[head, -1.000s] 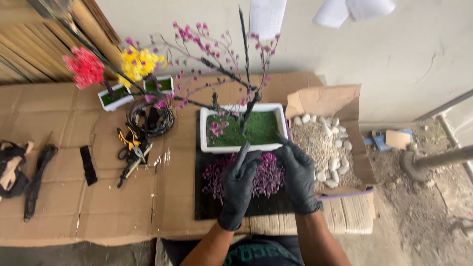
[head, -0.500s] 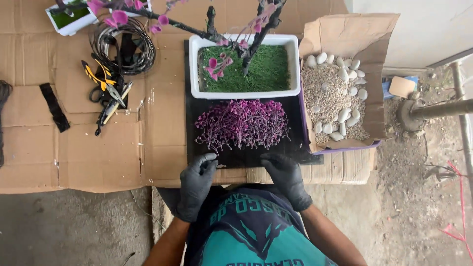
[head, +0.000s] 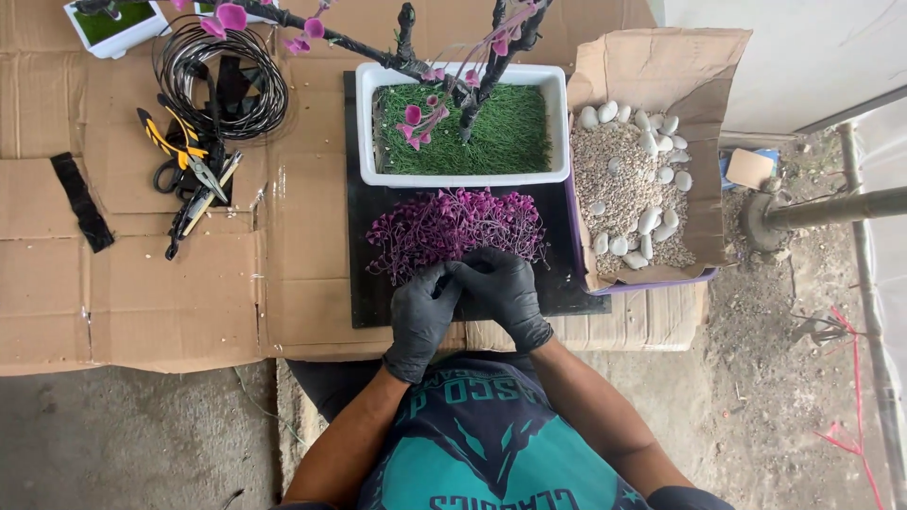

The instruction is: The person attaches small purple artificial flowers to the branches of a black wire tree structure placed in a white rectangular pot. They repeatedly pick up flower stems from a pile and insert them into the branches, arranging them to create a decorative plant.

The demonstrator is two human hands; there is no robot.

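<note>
Purple sprigs, a dense mat of them (head: 456, 231), lie on a black board (head: 378, 293) just in front of a white rectangular planter (head: 463, 176) filled with green turf, from which dark branches with pink blossoms (head: 413, 115) rise. Both hands wear black gloves and meet at the near edge of the mat: the left hand (head: 422, 316) and the right hand (head: 503, 288) have their fingers curled inward and pressed together, apparently pinching a few of the purple stems between them, though exactly what they grip is hard to tell under the gloves. To the right, touching the board, an open cardboard box (head: 704, 113) holds fine gravel and smooth white pebbles (head: 652, 219). On the flattened cardboard to the left sit a coil of black wire (head: 219, 80), yellow-handled pliers (head: 179, 151) and a strip of black tape (head: 82, 201), all well apart from the hands.
</note>
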